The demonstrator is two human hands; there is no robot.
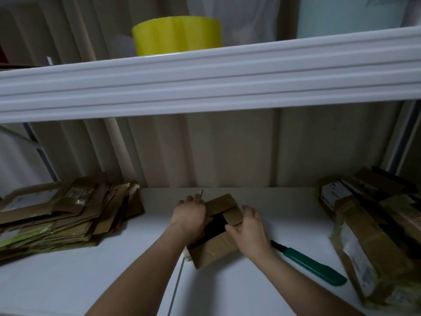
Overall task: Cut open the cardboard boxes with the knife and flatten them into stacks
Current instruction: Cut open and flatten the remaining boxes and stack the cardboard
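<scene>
I'm at the flattening step: my left hand (190, 214) grips the small box (218, 229) mid-table (227, 293), my right hand (247, 231) presses with loosely spread fingers. The knife (312, 262) lies just right; next I'd collapse it onto the left stack (63, 215).

Knife (312, 262) blade tip hidden under right hand (248, 233); box pile (376, 229) cut off (right edge).

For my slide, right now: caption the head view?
Both hands flatten a box; knife lies beside it.
</scene>
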